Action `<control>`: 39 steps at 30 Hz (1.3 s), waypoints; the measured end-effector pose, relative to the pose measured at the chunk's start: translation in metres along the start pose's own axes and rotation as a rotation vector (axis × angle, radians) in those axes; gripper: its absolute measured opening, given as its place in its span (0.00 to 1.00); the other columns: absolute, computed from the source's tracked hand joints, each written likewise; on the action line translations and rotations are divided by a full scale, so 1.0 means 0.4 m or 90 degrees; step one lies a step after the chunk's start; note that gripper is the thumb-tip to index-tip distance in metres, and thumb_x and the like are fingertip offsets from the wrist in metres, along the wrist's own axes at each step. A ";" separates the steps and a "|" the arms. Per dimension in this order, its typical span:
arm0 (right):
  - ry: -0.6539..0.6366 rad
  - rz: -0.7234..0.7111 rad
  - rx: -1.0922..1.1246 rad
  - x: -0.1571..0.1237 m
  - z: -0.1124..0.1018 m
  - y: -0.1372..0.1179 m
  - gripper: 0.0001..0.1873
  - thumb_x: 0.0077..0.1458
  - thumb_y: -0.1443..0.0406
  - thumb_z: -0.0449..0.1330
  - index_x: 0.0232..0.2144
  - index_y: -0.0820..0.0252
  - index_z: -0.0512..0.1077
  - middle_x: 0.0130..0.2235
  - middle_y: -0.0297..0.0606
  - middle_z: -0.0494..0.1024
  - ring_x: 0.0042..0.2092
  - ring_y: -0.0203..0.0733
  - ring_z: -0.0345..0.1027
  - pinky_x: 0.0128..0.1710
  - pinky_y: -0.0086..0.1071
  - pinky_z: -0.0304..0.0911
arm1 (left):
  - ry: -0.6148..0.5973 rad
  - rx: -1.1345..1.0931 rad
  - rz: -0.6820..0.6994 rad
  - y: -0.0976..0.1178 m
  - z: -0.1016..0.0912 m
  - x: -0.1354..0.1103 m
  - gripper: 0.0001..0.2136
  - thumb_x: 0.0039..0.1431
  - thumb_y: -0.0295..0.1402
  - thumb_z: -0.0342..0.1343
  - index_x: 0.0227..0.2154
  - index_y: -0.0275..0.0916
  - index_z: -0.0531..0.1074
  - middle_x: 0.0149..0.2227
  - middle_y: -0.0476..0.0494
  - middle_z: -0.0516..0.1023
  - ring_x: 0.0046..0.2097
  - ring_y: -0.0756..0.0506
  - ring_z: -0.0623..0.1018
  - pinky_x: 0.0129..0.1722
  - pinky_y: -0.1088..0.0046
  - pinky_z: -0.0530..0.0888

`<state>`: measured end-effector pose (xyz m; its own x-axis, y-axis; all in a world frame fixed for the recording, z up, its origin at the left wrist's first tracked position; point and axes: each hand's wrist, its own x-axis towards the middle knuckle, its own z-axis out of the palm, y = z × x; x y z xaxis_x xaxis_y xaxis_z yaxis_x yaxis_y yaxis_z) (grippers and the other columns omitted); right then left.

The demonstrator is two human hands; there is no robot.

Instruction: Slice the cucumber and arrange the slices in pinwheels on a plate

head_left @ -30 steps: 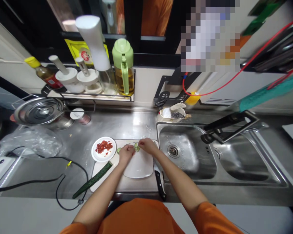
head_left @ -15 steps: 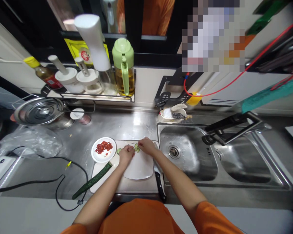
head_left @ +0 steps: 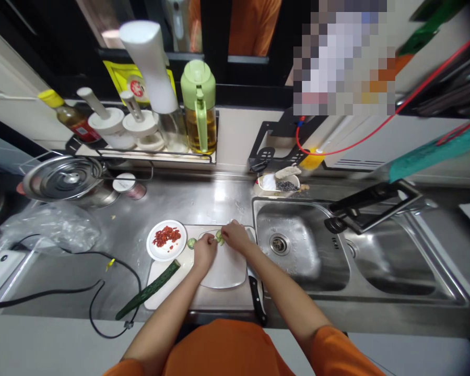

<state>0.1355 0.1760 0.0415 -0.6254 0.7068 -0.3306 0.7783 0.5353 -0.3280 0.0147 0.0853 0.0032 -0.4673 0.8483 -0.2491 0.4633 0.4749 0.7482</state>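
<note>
Thin green cucumber slices [head_left: 220, 238] lie overlapped near the far end of a white oblong plate [head_left: 224, 271]. My right hand [head_left: 235, 236] is at their right, its fingers pinched on the edge of a slice. Just left of the slices is my left hand [head_left: 205, 248], thumb and fingers drawn together; whatever it may hold is too small to name. One more pale green cucumber end [head_left: 191, 243] sits left of that hand. A whole cucumber with a cut end [head_left: 149, 290] rests slantwise over the cutting board [head_left: 162, 300]. The black-handled knife [head_left: 257, 298] lies along the board's right side.
A round white plate [head_left: 151, 249] bears chopped red pieces. Right of the board is a double steel sink [head_left: 305, 245]. A black cable [head_left: 135, 271] runs under the cucumber. Behind stand a rack with an oil bottle [head_left: 198, 109], a lidded pot [head_left: 68, 177] and a plastic bag [head_left: 50, 227].
My left hand has shifted slightly right and turned inward, uncovering more of the cucumber end beside it. My right hand has stayed by the slices.
</note>
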 end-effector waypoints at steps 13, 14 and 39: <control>0.062 -0.010 -0.036 -0.011 0.025 0.003 0.11 0.60 0.63 0.49 0.36 0.57 0.72 0.41 0.42 0.73 0.46 0.46 0.56 0.37 0.33 0.51 | 0.033 0.071 0.116 -0.008 0.008 -0.004 0.04 0.51 0.28 0.51 0.30 0.37 0.70 0.30 0.43 0.72 0.33 0.46 0.71 0.36 0.72 0.65; 0.064 -0.010 -0.038 -0.011 0.026 0.003 0.12 0.60 0.63 0.49 0.35 0.57 0.72 0.41 0.42 0.73 0.46 0.45 0.56 0.37 0.33 0.51 | 0.027 0.080 0.123 -0.008 0.007 -0.005 0.04 0.51 0.27 0.51 0.29 0.37 0.70 0.30 0.43 0.72 0.33 0.46 0.70 0.36 0.72 0.65; 0.121 0.036 0.045 -0.152 0.054 -0.006 0.12 0.59 0.66 0.50 0.32 0.59 0.74 0.35 0.39 0.73 0.43 0.42 0.59 0.41 0.32 0.50 | 0.046 0.474 0.113 -0.030 -0.189 -0.006 0.13 0.57 0.29 0.48 0.38 0.41 0.77 0.52 0.35 0.65 0.50 0.35 0.60 0.42 0.59 0.61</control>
<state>0.1706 0.1216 0.0433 -0.5547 0.8124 -0.1798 0.8015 0.4636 -0.3778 -0.0467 0.0598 0.0414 -0.3741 0.9215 -0.1040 0.9091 0.3866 0.1555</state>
